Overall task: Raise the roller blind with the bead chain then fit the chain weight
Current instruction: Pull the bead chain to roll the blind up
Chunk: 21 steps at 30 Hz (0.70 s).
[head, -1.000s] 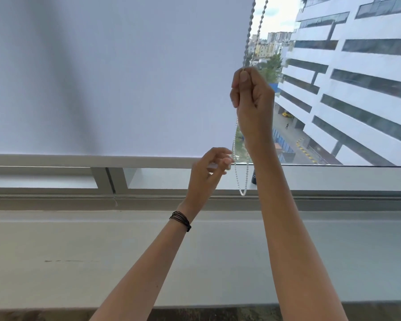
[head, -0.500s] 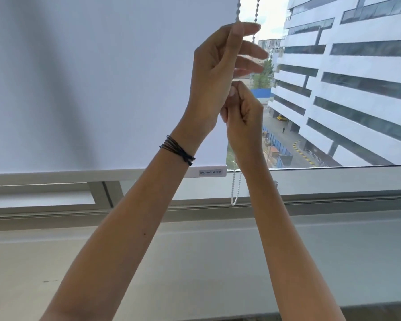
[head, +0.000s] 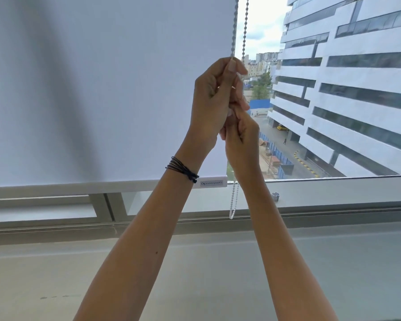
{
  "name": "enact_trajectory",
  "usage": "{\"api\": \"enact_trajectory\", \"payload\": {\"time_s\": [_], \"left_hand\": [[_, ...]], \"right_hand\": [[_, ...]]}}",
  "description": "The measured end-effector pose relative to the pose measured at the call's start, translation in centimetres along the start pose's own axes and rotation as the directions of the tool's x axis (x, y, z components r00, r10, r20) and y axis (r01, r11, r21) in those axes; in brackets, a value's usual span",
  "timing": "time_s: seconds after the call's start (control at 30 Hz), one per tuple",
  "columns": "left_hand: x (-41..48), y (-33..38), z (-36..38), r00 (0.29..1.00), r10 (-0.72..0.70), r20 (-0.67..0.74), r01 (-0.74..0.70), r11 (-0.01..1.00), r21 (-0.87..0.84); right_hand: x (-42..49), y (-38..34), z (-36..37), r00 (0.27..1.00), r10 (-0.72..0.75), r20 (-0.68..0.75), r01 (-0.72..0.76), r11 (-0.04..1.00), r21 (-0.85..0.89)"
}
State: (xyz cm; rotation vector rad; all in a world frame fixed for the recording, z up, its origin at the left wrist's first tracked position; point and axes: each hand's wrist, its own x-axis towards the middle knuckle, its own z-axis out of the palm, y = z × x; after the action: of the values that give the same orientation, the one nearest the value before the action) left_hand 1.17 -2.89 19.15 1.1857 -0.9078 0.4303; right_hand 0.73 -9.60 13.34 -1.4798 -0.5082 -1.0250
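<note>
A white roller blind [head: 102, 89] covers the left part of the window, and its bottom bar [head: 102, 185] hangs just above the lower frame. At the blind's right edge two strands of bead chain [head: 245, 26] run down, and the loop's lower end [head: 232, 209] dangles near the sill. My left hand [head: 214, 100], with a dark cord bracelet on the wrist, grips the chain high up between thumb and fingers. Directly under it, my right hand [head: 241, 140] has its fingers curled round the same chain. No chain weight can be made out.
A wide grey sill [head: 195, 269] stretches below the window frame [head: 56, 205]. A small grey fitting [head: 275, 195] sits on the lower frame to the right of the chain. Through the glass stand a white building [head: 345, 89] and a street far below.
My left hand went from below the right hand up to the top of the chain and closed on it. My right hand came down the chain beneath it.
</note>
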Motion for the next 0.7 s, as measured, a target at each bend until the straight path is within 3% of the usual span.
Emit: {"api": "enact_trajectory", "payload": {"time_s": [0.7], "left_hand": [[-5.9,-6.4,-1.8,0.974,-0.22,-0.056,0.222,0.974,0.049]], "right_hand": [[-7.1,4.5,-0.1,0.964,0.266,0.026,-0.262,0.959,-0.105]]}}
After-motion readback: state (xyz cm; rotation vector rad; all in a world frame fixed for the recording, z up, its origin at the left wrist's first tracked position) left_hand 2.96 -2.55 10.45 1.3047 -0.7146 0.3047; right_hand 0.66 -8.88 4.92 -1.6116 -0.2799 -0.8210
